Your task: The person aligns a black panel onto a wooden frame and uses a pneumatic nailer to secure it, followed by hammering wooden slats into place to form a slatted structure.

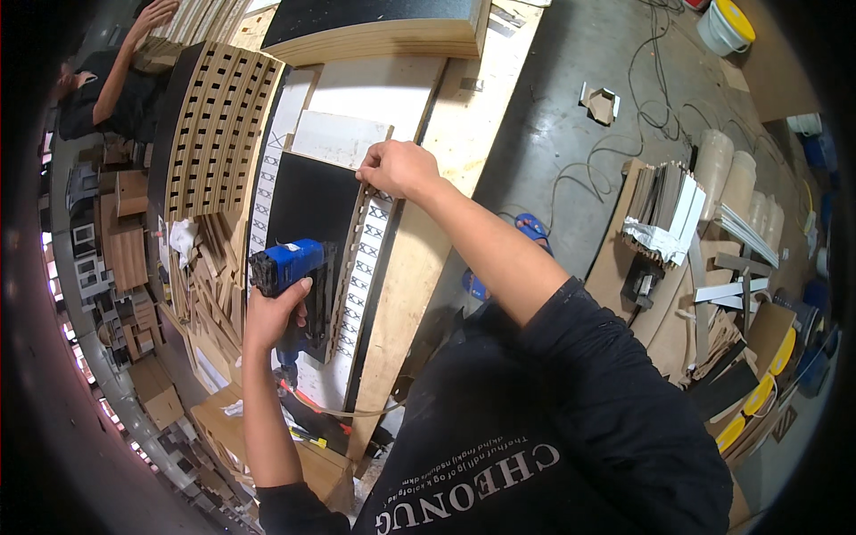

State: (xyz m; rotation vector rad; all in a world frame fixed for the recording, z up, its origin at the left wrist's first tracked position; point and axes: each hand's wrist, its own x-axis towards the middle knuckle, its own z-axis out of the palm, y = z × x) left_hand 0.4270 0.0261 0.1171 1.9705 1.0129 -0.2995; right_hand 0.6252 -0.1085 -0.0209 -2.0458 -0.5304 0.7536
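My left hand (273,314) is wrapped round the handle of a blue and black air nail gun (299,262). The gun's dark nose and magazine lie over the lower part of a black panel (308,198) on the bench. Along the panel's right edge runs a thin, notched wooden strip (349,264). At the far end of that strip, my right hand (403,169) has its fingers pinched together on it. Beneath the panel is a white board (361,283) with printed black X marks along its sides.
A stack of slotted wooden panels (221,125) stands on the left, with loose wood strips (203,299) below. A thick black-topped panel (383,40) lies at the far end. An air hose (348,413) trails nearby. Another person's arm (116,85) shows at upper left.
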